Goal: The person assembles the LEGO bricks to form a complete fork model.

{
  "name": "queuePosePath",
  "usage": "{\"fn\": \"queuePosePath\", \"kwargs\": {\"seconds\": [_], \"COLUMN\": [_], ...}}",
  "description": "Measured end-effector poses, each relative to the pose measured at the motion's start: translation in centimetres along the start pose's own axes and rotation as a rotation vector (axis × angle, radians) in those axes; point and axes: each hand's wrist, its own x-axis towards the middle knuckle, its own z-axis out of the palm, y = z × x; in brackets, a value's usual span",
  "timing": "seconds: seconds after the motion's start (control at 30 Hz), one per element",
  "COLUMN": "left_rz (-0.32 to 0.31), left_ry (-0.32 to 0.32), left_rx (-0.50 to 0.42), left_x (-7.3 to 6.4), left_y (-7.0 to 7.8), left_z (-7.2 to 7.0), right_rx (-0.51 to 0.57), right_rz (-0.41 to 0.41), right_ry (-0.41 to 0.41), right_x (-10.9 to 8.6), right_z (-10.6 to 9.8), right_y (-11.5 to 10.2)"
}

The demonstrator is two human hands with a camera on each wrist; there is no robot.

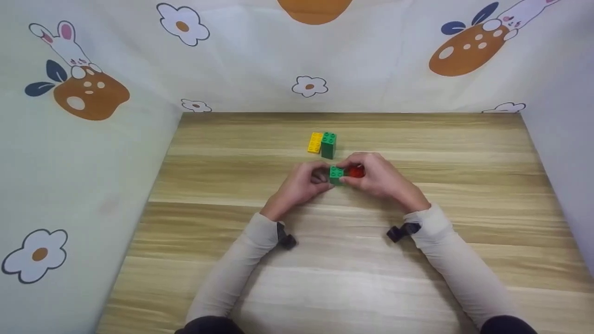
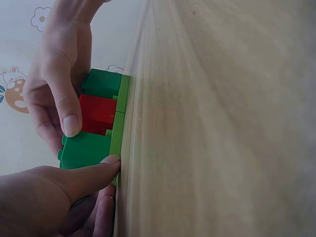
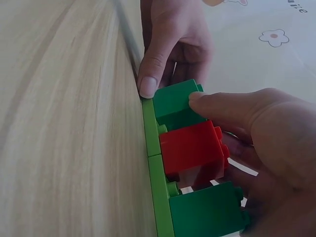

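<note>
A low row of toy building blocks stands on the table, held by both hands. Its base is two thin light green bricks [image 3: 151, 127] set end to end. On them stand a dark green block [image 1: 336, 175] at the left end, a red block [image 3: 191, 150] in the middle and another dark green block [image 3: 207, 210] at the right end, with gaps between. My left hand [image 1: 304, 184] grips the left end, its thumb low where the dark green block meets the base. My right hand [image 1: 381, 176] pinches that same dark green block from above, its palm over the red one.
Just beyond the hands, a flat yellow brick [image 1: 314, 143] lies beside a tall green block [image 1: 328, 146] standing upright. The wooden table [image 1: 325, 269] is bordered by pale printed cloth walls [image 1: 246, 65] at the back and both sides.
</note>
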Motion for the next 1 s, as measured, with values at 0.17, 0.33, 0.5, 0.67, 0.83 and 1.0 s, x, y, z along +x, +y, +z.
{"fn": "queuePosePath", "kwargs": {"seconds": [0.17,0.33,0.5,0.67,0.83,1.0], "left_rz": [-0.004,-0.005,-0.005,-0.008,-0.015,-0.018], "left_ry": [0.010,-0.004,-0.003,0.006,0.009,0.011], "left_rx": [0.004,-0.014,0.000,0.019,0.005,-0.012], "left_x": [-0.1,-0.1,0.0,0.0,0.0,-0.1], "left_y": [-0.1,0.0,0.2,0.2,0.2,0.1], "left_z": [0.1,0.3,0.2,0.2,0.3,0.2], "right_rx": [-0.018,0.007,-0.014,-0.055,-0.029,-0.039], "right_rz": [-0.027,-0.033,-0.031,-0.050,-0.060,-0.031], "right_ry": [0.010,-0.005,-0.006,-0.009,-0.024,-0.014], "right_x": [0.0,0.0,0.0,0.1,-0.4,-1.4], "right_z": [0.1,0.0,-0.3,-0.5,-1.1,-2.0], "right_y": [0.0,0.2,0.0,0.0,0.7,2.2]}}
